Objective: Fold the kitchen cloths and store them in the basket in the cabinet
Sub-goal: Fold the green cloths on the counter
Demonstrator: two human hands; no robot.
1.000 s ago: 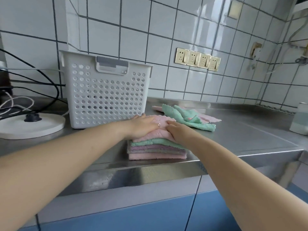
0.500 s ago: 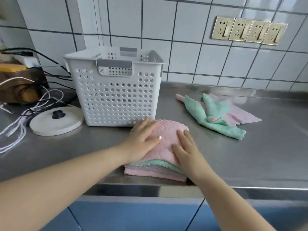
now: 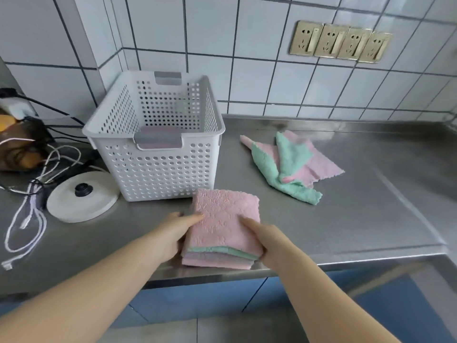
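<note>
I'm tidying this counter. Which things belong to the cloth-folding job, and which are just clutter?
Job: folded cloth stack, left hand, right hand, unfolded cloths, white basket.
Clutter: round white lid, white cable, wall sockets.

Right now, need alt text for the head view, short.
Both hands, left hand and right hand, grip the sides of a stack of folded cloths at the steel counter edge. Behind it stands a white basket; unfolded cloths lie to the right.

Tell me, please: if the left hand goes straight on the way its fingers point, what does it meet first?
The left hand already touches the folded cloth stack. Pushing on up-right, it would probably slide over the stack toward the unfolded cloths; depth is uncertain.
</note>
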